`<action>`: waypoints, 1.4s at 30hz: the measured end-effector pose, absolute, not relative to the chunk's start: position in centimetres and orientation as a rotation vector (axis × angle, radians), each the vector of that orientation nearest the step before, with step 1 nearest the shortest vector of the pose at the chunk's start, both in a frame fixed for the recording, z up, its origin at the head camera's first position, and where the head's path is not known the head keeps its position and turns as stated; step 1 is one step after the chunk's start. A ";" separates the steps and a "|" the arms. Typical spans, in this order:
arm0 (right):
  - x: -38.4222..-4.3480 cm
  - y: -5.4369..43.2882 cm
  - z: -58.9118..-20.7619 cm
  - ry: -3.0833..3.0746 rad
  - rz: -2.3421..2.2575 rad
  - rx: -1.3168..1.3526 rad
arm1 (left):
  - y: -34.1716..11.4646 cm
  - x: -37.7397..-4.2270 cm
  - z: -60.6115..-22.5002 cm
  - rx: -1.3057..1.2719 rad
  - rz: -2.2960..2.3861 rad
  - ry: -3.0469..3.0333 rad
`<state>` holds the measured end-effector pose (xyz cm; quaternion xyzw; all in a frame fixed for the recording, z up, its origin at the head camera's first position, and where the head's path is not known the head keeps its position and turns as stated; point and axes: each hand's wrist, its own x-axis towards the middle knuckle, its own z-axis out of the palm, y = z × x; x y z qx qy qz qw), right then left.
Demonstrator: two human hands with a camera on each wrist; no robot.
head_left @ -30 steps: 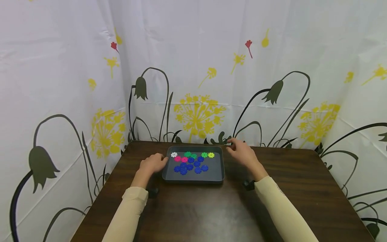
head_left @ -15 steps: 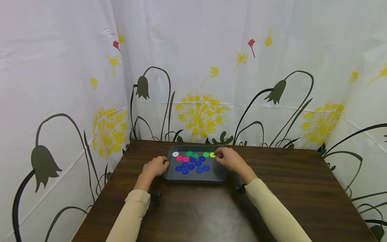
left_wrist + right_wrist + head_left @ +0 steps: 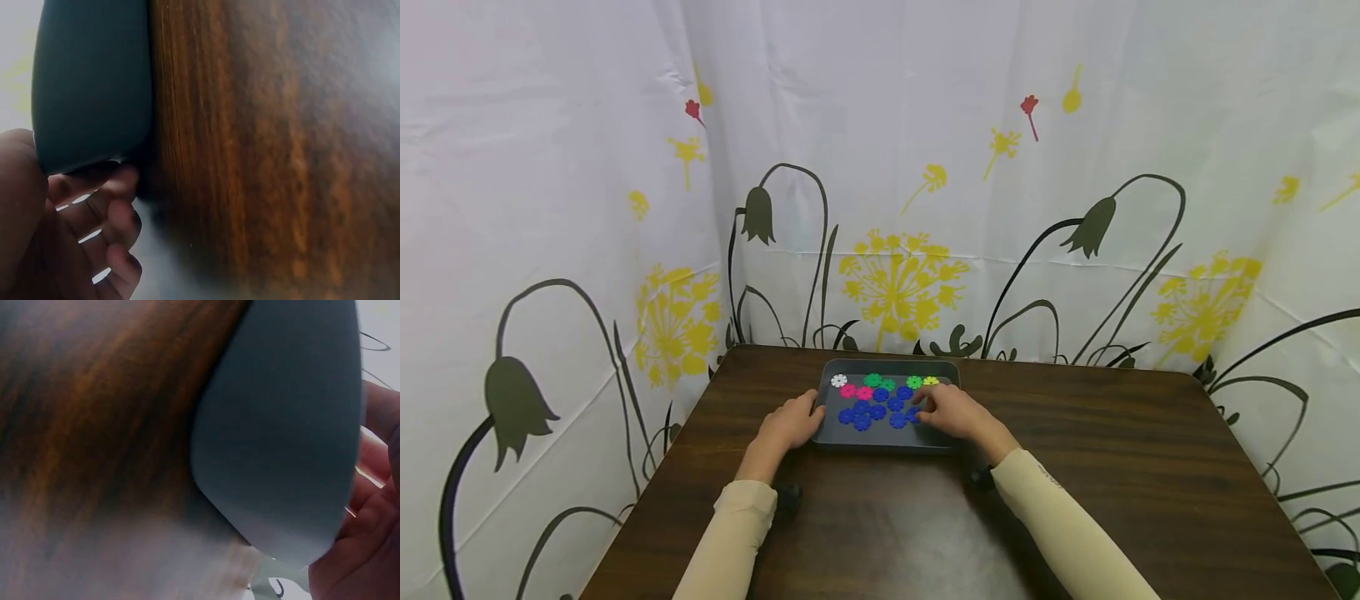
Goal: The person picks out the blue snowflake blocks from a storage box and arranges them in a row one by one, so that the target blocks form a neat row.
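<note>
A dark grey tray (image 3: 886,448) lies on the table and holds several small notched plastic discs. My left hand (image 3: 792,421) grips the tray's left side; in the left wrist view its thumb lies over the rim and its fingers (image 3: 125,215) curl beneath. Over the right part of the tray, my right hand (image 3: 957,412) hangs with bent fingers, thumb and forefinger apart beside a blue disc (image 3: 913,415). The tray's wall hides its fingertips in the right wrist view. Other discs are white (image 3: 838,381), pink (image 3: 847,391), green (image 3: 872,380) and yellow (image 3: 931,381).
The tray stands near the back edge of a dark wooden table (image 3: 880,517). A white curtain (image 3: 880,125) printed with flowers hangs behind the table and along its sides.
My right hand has come in from beyond the tray's right edge, passed by the yellow disc and moved nearer to the blue discs. My left hand has stayed at the tray's left side.
</note>
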<state>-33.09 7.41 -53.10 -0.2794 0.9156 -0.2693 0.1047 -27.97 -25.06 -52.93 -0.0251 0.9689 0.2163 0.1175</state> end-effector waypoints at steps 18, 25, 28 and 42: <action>-32.6 6.7 -53.8 2.788 -0.669 -0.730 | -26.4 -28.3 -54.8 0.031 0.852 2.855; -32.5 6.6 -53.8 2.816 -0.637 -0.703 | -28.1 -29.1 -56.5 0.236 1.190 2.787; -32.5 6.6 -53.7 2.825 -0.633 -0.694 | -27.4 -28.5 -55.2 0.130 1.208 2.758; -32.7 6.6 -54.1 2.883 -0.532 -0.645 | -27.1 -28.3 -55.5 0.083 1.258 2.738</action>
